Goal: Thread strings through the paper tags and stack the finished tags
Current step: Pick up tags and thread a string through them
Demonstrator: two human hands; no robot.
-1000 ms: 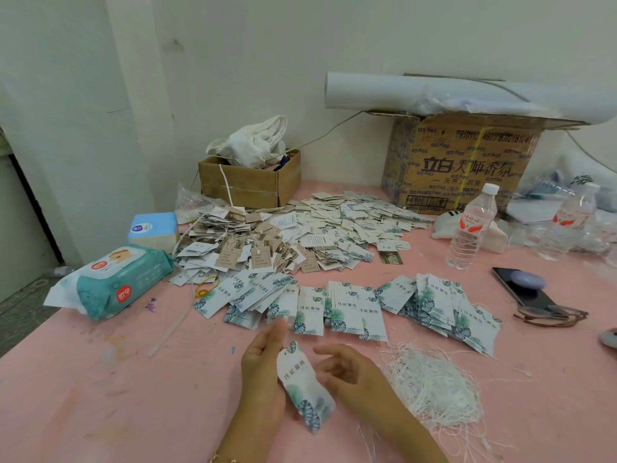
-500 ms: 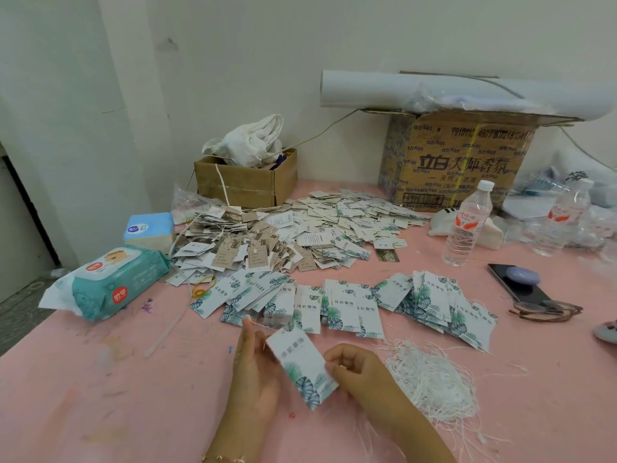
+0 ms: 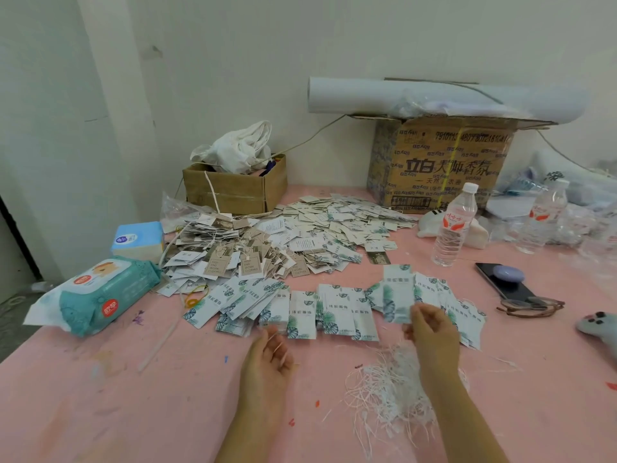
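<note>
We log a small carton (image 3: 233, 195) stuffed with a white bag (image 3: 240, 148). The big carton (image 3: 444, 165) has its inside hidden under a paper roll (image 3: 417, 95). Right hand (image 3: 432, 332) pinches 1 tag (image 3: 396, 295) above the tag row (image 3: 334, 312). Left hand (image 3: 268, 357) is loosely curled; we cannot tell if it holds string. The string pile (image 3: 384, 389) is partly behind the right forearm.

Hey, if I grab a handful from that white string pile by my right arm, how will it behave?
Probably floppy and very light: the string pile is thin loose strands. Likely to tangle, since strands cross every way, so extras may drag along. Stray ends around it suggest some will scatter.
</note>
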